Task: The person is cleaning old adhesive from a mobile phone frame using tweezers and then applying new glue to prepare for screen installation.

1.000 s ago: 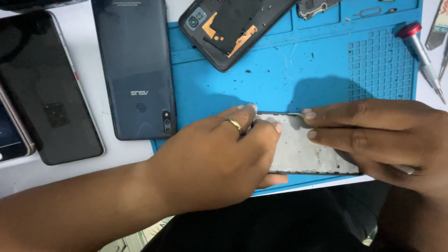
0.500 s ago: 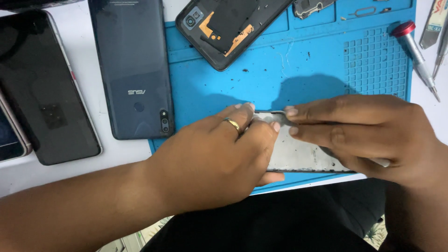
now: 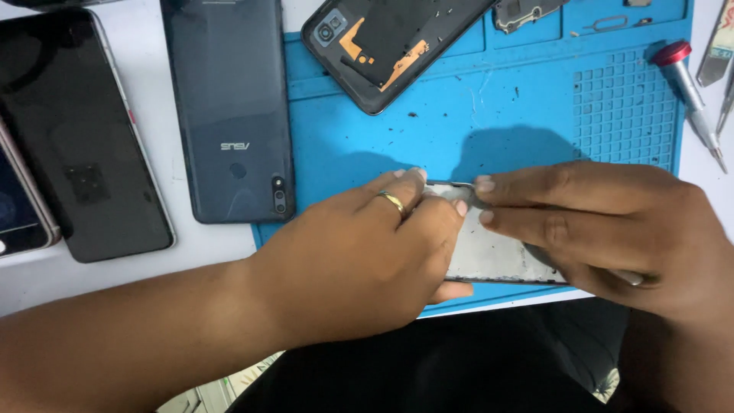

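A phone frame with a pale grey inner face (image 3: 493, 256) lies at the near edge of a blue repair mat (image 3: 489, 122). My left hand (image 3: 367, 252), with a gold ring on one finger, grips its left end. My right hand (image 3: 604, 229) lies over its right side, fingertips pressing on the top edge where the two hands meet. Much of the frame is hidden under both hands.
A dark blue phone (image 3: 229, 107) lies back up, left of the mat. A black phone (image 3: 76, 138) and another handset (image 3: 19, 206) lie further left. An opened back cover (image 3: 390, 42) rests on the mat's top. A red-capped screwdriver (image 3: 688, 84) and metal tools (image 3: 719, 53) lie at the right.
My right hand's fingertips have slid left along the frame's top edge towards my left hand. The view has shifted slightly; the frame stays in place.
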